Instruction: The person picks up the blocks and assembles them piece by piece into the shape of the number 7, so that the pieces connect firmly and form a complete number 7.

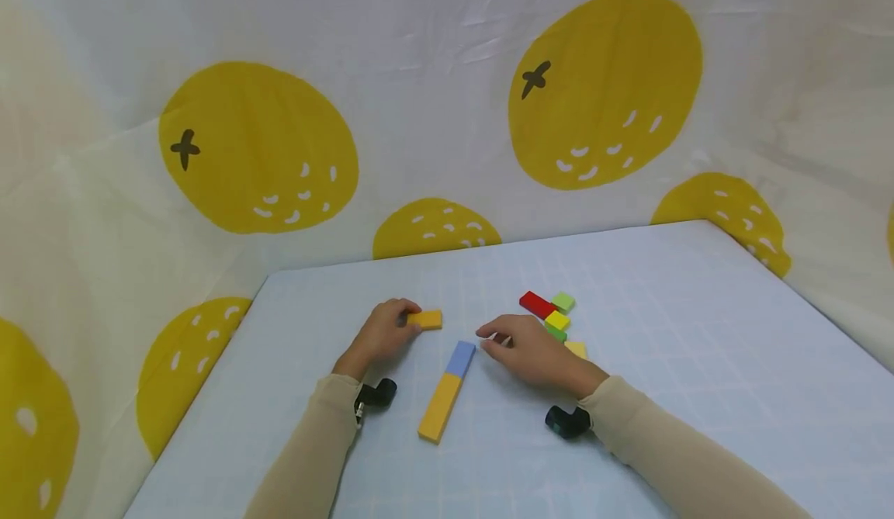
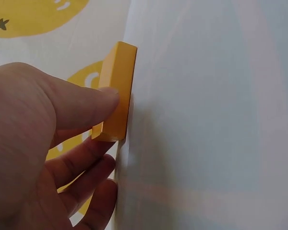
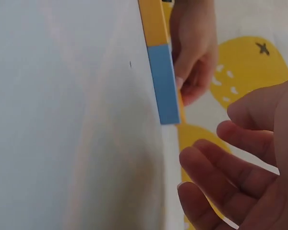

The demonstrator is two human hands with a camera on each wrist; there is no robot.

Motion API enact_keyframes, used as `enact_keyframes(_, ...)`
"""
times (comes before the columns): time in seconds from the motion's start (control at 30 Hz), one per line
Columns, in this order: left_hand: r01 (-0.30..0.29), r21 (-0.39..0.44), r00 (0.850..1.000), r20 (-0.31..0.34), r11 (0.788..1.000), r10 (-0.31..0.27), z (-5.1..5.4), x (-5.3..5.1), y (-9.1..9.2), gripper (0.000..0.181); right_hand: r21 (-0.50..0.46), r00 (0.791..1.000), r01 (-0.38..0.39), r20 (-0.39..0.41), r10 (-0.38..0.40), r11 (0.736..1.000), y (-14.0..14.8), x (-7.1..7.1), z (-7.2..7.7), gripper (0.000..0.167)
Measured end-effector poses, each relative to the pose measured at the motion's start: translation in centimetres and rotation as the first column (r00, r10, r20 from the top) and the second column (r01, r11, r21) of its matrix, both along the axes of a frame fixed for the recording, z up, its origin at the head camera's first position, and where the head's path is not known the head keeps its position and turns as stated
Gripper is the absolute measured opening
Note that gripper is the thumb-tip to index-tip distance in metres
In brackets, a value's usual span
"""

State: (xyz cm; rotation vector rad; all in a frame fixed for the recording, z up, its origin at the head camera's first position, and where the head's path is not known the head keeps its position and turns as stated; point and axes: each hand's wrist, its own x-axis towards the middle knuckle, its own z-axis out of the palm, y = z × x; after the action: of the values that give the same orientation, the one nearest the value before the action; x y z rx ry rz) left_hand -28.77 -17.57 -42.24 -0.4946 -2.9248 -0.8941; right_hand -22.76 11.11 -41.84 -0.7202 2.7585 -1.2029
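My left hand [image 1: 382, 335] pinches an orange block [image 1: 426, 320] at its left end, low over the table. In the left wrist view the thumb lies along the side of this orange block [image 2: 119, 96], and the index finger is partly hidden behind it. My right hand [image 1: 534, 352] holds nothing; its fingers are bent loosely, with gaps between them in the right wrist view. Just left of its fingertips lies a blue block [image 1: 461, 358]. End to end with that one, on the near side, is a longer orange block [image 1: 440, 409].
Beyond my right hand lies a loose group: a red block [image 1: 537, 305], a light green block [image 1: 563, 301], a yellow block [image 1: 557, 320], a green block [image 1: 556, 333] and a pale yellow block [image 1: 576, 348]. A fruit-patterned cloth [image 1: 433, 139] hangs behind the pale table [image 1: 698, 333].
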Motion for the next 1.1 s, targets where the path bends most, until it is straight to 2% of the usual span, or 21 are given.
enact_keyframes(0.3, -0.005, 0.011, 1.000, -0.010, 1.000, 0.005, 0.0, -0.3, -0.1, 0.026, -0.044, 0.993, 0.072, -0.088, -0.076, 0.996, 3.4, 0.1, 0.3, 0.026)
enact_keyframes(0.53, -0.032, 0.027, 0.999, 0.023, 0.999, 0.032, -0.2, -0.1, 0.0, 0.026, -0.081, 0.976, 0.120, -0.173, -0.132, 0.989, 6.0, 1.1, 0.3, 0.021)
enact_keyframes(0.63, -0.050, 0.033, 0.998, 0.036, 0.998, 0.049, -0.1, 0.1, 0.1, 0.027, -0.092, 0.972, 0.152, -0.164, -0.166, 0.984, 7.3, 1.4, 0.5, 0.022)
enact_keyframes(0.77, -0.038, 0.035, 0.999, 0.028, 0.999, 0.037, 0.0, 0.2, 0.0, 0.027, -0.094, 0.969, 0.190, -0.139, -0.202, 0.977, 9.0, 1.7, 0.4, 0.023)
enact_keyframes(1.1, -0.034, 0.049, 0.999, 0.031, 0.998, 0.032, -0.1, 0.4, -0.3, 0.027, -0.030, 0.963, 0.246, -0.106, -0.248, 0.969, 11.2, 2.0, 0.0, 0.026)
